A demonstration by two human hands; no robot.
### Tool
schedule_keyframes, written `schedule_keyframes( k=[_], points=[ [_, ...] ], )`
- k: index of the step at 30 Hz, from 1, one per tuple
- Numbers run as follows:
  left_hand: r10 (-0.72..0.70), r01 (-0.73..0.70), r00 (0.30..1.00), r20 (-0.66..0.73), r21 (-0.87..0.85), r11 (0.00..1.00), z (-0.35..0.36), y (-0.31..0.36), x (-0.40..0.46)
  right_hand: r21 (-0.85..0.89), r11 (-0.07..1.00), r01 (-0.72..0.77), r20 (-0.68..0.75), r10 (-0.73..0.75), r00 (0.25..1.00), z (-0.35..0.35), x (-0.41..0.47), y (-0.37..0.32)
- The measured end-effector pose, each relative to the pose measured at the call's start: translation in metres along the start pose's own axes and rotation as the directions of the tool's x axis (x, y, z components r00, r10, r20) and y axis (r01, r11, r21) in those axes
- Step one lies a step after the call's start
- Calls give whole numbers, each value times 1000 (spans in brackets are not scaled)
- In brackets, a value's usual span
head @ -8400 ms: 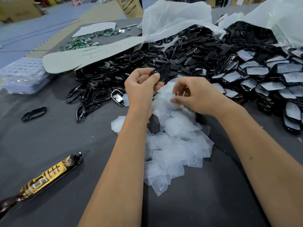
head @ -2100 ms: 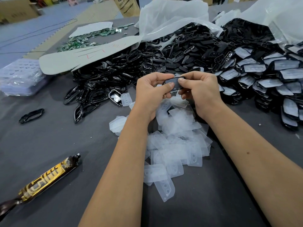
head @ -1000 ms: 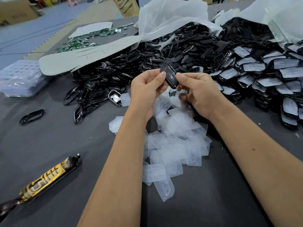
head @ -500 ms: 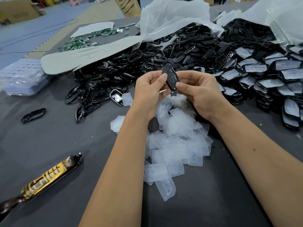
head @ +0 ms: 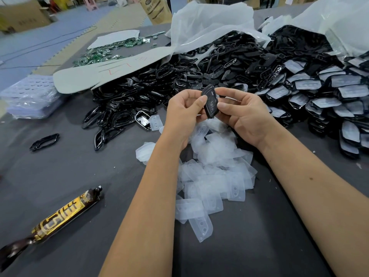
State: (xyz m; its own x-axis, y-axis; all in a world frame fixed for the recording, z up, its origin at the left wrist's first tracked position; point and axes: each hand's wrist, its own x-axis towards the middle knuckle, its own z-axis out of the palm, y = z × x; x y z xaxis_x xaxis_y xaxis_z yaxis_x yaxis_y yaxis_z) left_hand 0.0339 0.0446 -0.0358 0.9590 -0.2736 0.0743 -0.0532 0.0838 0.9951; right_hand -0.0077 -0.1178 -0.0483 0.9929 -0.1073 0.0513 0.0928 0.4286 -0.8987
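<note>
Bright, even, diffuse overhead light. Soft shadows beneath the left hand (head: 183, 114) and right hand (head: 245, 116) on the grey worktop (head: 65, 172). Mild glare on the white plastic bags (head: 211, 23) and glossy black shells (head: 119, 118). Sharp at centre; stretched and bowed toward edges, smeared far left.

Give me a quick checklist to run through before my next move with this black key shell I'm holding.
1. Grip on the key shell: ok, left hand and right hand both pinch its edges.
2. Button face visible: ok, its symbols face the camera.
3. Pad seated inside: cannot tell, the back is hidden.
4. Supply of clear pads: ok, the pile lies just under the hands.
5. Pile of padded shells: ok, it lies to the right on the table.
</note>
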Motion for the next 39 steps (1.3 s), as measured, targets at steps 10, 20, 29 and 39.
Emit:
schedule_keyframes(
  k=[10,20,29,39],
  points=[
    [-49,47,996,81,18,999,7,6,-4,32,999,30,0,-30,1000,-1,-9,-2],
    [-5,2,992,129,27,1000,29,12,1,-123,981,151,-90,-162,983,-10,-25,-20],
    [280,-376,922,268,440,815,118,15,26,-976,129,176,59,-620,782,-77,-51,-84],
    [230,-535,843,487,714,451,203,11,38,-950,-265,-164,-39,-420,907,-141,-49,-114]
  ],
)
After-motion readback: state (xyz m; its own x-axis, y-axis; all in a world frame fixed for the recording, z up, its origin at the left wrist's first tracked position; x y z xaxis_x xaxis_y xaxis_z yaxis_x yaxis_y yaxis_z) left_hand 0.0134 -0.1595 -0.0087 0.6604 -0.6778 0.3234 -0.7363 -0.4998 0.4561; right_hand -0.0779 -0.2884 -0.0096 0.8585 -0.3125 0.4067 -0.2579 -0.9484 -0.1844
